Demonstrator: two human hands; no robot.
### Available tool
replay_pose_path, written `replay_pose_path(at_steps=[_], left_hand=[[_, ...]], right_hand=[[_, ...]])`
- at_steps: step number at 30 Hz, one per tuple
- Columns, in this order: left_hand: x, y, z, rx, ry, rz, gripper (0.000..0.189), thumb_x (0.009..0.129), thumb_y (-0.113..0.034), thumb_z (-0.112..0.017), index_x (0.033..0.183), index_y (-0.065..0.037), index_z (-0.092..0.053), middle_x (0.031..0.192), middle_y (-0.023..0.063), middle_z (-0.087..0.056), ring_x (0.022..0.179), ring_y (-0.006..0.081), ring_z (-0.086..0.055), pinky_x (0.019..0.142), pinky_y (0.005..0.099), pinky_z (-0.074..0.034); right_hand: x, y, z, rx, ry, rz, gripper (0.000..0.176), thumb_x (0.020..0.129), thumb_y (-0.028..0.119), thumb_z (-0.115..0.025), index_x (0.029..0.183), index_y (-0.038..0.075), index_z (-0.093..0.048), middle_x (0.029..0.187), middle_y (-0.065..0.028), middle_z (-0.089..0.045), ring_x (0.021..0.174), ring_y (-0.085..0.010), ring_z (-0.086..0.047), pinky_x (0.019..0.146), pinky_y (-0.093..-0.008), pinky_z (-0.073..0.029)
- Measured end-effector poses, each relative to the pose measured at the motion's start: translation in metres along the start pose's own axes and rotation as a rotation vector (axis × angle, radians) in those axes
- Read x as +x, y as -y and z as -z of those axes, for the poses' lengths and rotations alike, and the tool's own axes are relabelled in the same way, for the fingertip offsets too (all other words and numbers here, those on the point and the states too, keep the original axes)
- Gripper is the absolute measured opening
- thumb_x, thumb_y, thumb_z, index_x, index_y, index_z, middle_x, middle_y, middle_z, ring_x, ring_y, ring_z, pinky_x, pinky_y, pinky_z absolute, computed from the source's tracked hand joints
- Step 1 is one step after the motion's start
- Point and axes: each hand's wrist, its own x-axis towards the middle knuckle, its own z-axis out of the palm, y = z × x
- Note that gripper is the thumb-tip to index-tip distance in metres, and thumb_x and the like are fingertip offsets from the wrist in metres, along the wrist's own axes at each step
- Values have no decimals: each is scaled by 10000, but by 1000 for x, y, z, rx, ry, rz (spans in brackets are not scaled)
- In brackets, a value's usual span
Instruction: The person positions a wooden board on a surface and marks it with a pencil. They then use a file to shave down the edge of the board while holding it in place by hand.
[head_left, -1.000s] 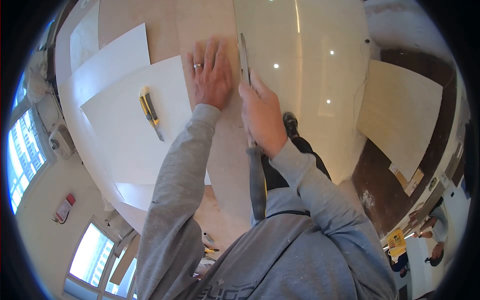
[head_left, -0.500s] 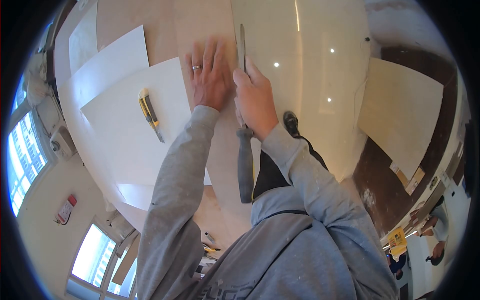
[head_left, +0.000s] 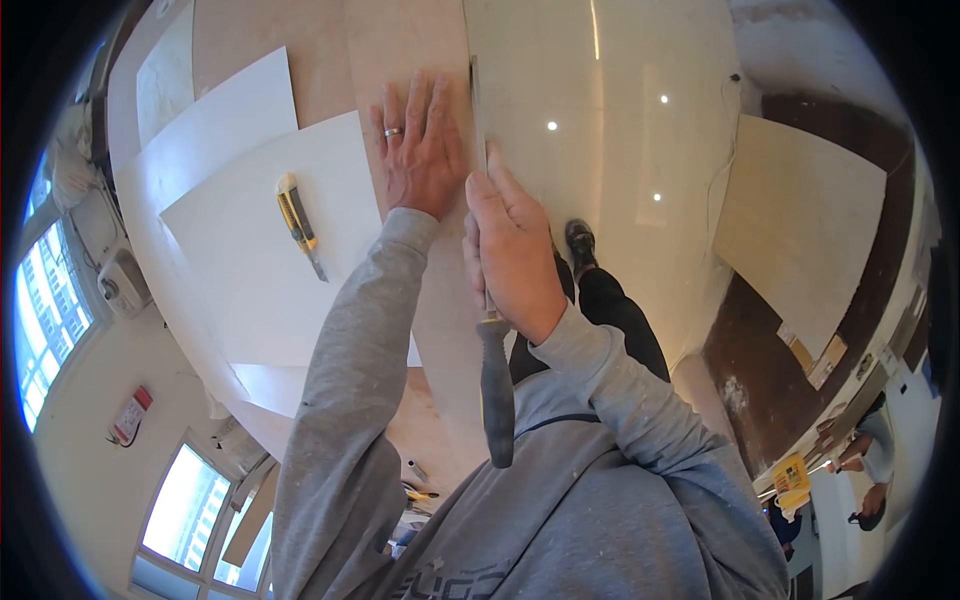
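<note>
On the board [head_left: 450,320], my left hand [head_left: 420,165] lies flat, fingers slightly spread; at the board's edge is the file [head_left: 496,390], blade in the curled fingers of my right hand [head_left: 522,255]; apparently edge-filing, another stroke needing steady pressure.

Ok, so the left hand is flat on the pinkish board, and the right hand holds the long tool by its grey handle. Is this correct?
Not the handle: the head view shows the right hand holding the long tool by its metal part, with the grey handle free. The left hand is flat on the pinkish board.
</note>
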Motion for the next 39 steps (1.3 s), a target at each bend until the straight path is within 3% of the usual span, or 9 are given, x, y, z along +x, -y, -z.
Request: replay_pose_path(at_steps=[4,8,12,15,19,26,34,37,39], left_hand=[[0,2,-2,21,-1,-9,543,1094,-301,-533,1629,-278,-447,1695,28,-403,1580,389,-306,1303,585,-210],[-5,5,-2,1,17,-10,569,1083,-304,-552,1638,-269,-433,1707,29,-381,1587,394,-289,1304,591,-201],[-1,5,2,-16,47,-30,594,1075,-301,-554,1649,-263,-410,1723,28,-351,1599,399,-254,1308,594,-182],[0,4,3,3,65,-20,615,1068,-302,-555,1659,-262,-388,1734,23,-326,1607,399,-231,1311,592,-174],[0,2,1,-15,76,-2,639,1024,-249,-577,1643,-222,-418,1725,51,-345,1609,413,-219,1314,601,-152],[3,8,1,2,76,-19,650,1032,-272,-579,1656,-251,-397,1738,29,-319,1616,389,-215,1317,583,-165],[-1,5,-2,-8,48,-18,643,1029,-258,-574,1650,-226,-408,1731,49,-337,1615,393,-216,1318,586,-152],[0,4,3,-24,60,-16,626,1040,-251,-565,1646,-219,-412,1728,49,-343,1613,401,-219,1316,587,-157],[-1,5,1,-9,59,-18,620,1044,-250,-561,1645,-218,-412,1728,47,-343,1611,404,-220,1316,586,-160]], right_hand=[[-2,6,-5,-46,-8,-7,705,1136,305,-471,1695,10,-161,654,28,-397,413,-73,-384,343,-279,-352],[30,-14,-1,-325,-109,86,600,1101,253,-444,1590,-83,-353,824,-187,-633,651,-302,-626,649,-403,-525],[63,2,-3,-184,-107,-70,563,1070,218,-455,1535,-96,-409,874,-275,-639,798,-447,-631,808,-473,-536],[59,8,4,-166,-56,-10,572,1071,216,-454,1547,-95,-392,860,-239,-625,756,-367,-640,742,-450,-550],[13,22,-1,63,-31,-83,543,1099,257,-482,1598,63,-389,620,45,-328,399,-77,-361,333,-308,-320],[69,5,-3,59,-41,-74,515,1097,254,-488,1568,56,-420,617,43,-324,402,-74,-357,340,-298,-319],[19,14,-10,75,-79,-26,502,1089,250,-496,1555,70,-447,623,36,-323,397,-92,-342,336,-300,-313],[60,-4,0,-136,-95,-1,434,1066,220,-446,1389,-60,-523,660,-87,-520,475,-202,-533,458,-369,-464],[68,-2,0,1,-72,-69,436,1081,246,-481,1457,27,-504,635,-8,-412,417,-130,-413,375,-324,-361]])
